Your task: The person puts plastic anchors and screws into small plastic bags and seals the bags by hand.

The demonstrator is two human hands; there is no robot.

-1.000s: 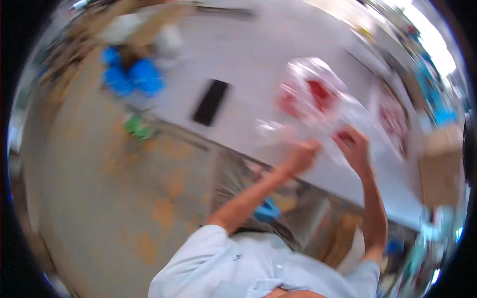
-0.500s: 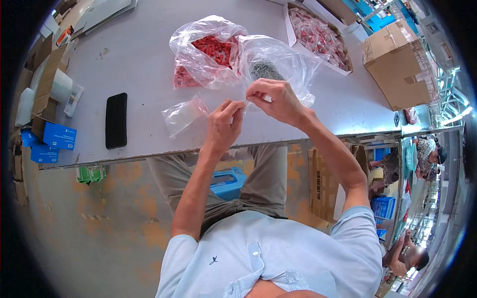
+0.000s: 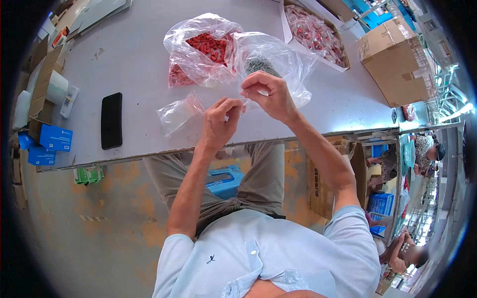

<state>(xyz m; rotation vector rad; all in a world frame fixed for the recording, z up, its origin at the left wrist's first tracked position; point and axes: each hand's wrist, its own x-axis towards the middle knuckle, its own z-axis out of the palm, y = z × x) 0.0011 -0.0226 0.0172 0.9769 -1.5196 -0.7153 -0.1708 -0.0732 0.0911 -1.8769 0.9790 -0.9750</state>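
My left hand (image 3: 220,122) is raised near the table's front edge with thumb and fingers pinched together. Close by, the fingertips of my right hand (image 3: 270,95) are also drawn together, just above those of the left. Whatever is between the fingers is too small to make out. Beyond my right hand lies an open clear plastic bag (image 3: 293,62) holding a pile of small grey metal pieces (image 3: 261,65). To its left is another clear bag (image 3: 174,37) with small red pieces (image 3: 208,45). Flat clear plastic bags (image 3: 178,116) lie left of my left hand.
A black phone (image 3: 111,120) lies on the table (image 3: 139,64). A box of small red-filled packets (image 3: 315,35) and a cardboard carton (image 3: 397,59) stand at the right. Blue boxes (image 3: 54,138) sit at the left edge. Other people are at the far right.
The view has shifted slightly. My right fingertips have moved a little up and left, now above my left fingertips. The bags stay where they were on the table.
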